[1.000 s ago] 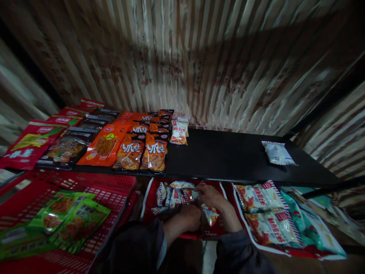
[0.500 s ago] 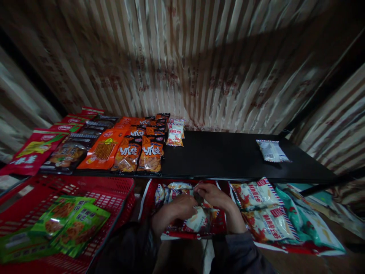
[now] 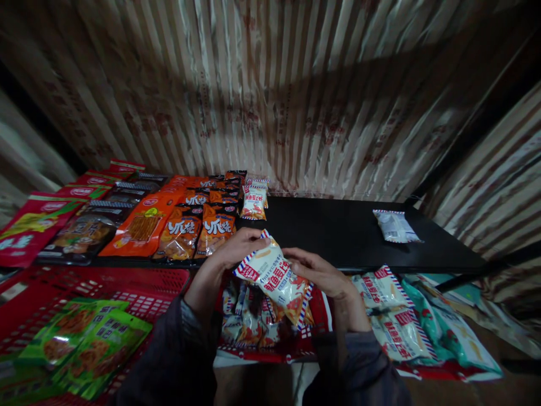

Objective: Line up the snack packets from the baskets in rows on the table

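A white, red-lettered snack bag [image 3: 274, 276] with striped ends hangs tilted above a red container [image 3: 323, 321] holding several like bags. My left hand [image 3: 236, 248] is closed on its upper left end. My right hand [image 3: 319, 273] grips its right side, fingers over the front. Behind my hands, at the middle of the black shelf [image 3: 321, 231], similar small white bags [image 3: 254, 202] stand one behind another. Just left of them are orange-and-black snack bags [image 3: 180, 228].
Flat orange [image 3: 139, 225], dark [image 3: 80, 231] and pink-red packets [image 3: 38, 223] fill the shelf's left end. One pale bag [image 3: 396, 225] lies face down at the right. Below are a red basket [image 3: 169, 282] with green packets [image 3: 101, 349] and more white bags [image 3: 401, 332] beside teal ones [image 3: 460, 338].
Both hands have come up out of the red container, now holding a white snack bag between them. The view has shifted slightly.
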A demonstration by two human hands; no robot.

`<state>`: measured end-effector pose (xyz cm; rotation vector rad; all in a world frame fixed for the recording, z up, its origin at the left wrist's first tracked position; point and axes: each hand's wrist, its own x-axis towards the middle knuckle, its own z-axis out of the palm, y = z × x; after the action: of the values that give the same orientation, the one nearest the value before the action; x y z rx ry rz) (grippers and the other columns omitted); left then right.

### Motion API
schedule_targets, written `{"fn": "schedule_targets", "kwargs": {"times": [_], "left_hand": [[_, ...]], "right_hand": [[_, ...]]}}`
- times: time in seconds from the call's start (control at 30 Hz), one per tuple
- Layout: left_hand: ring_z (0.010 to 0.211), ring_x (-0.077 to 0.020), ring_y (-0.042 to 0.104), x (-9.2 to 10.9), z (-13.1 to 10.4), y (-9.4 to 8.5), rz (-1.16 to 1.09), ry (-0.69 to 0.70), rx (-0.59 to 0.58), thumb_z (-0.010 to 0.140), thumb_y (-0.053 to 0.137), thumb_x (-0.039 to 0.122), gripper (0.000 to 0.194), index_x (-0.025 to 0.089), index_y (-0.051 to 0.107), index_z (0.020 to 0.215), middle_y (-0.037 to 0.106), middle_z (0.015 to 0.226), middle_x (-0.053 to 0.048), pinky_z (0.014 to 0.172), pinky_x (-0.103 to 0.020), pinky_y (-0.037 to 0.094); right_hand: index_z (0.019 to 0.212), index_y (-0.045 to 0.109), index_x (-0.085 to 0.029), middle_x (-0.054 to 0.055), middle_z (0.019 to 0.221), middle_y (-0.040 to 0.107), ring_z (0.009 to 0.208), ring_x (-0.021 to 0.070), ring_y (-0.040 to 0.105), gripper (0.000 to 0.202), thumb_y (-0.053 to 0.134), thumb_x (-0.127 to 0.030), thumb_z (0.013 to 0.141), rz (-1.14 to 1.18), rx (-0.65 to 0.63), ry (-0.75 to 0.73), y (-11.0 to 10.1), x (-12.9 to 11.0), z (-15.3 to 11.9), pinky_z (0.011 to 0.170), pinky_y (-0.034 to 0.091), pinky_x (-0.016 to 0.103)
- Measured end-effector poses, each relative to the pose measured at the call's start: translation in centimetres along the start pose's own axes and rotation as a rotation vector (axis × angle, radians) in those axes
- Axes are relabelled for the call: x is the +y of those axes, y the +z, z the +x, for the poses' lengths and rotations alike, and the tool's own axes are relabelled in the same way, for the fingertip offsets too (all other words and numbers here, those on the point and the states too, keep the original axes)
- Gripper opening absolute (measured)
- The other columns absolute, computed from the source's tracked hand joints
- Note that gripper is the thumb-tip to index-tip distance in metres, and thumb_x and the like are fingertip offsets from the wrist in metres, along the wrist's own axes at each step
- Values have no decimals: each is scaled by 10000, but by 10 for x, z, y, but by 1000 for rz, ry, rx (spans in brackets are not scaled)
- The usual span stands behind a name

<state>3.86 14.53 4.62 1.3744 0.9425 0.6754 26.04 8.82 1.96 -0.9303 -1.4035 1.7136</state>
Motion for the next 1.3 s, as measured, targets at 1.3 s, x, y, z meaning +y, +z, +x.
{"fn": "schedule_targets", "kwargs": {"times": [1.3], "left_hand": [[484,-81,503,-12,12,-19,-273,119,363,611,727,412,320,186,528,719,552,561,78,493,-196,395]], "right_hand": [[1164,622,-224,48,975,739,857,235,698,638,819,-497,622,272,528,-125,4,15,46,789,561,369]]}}
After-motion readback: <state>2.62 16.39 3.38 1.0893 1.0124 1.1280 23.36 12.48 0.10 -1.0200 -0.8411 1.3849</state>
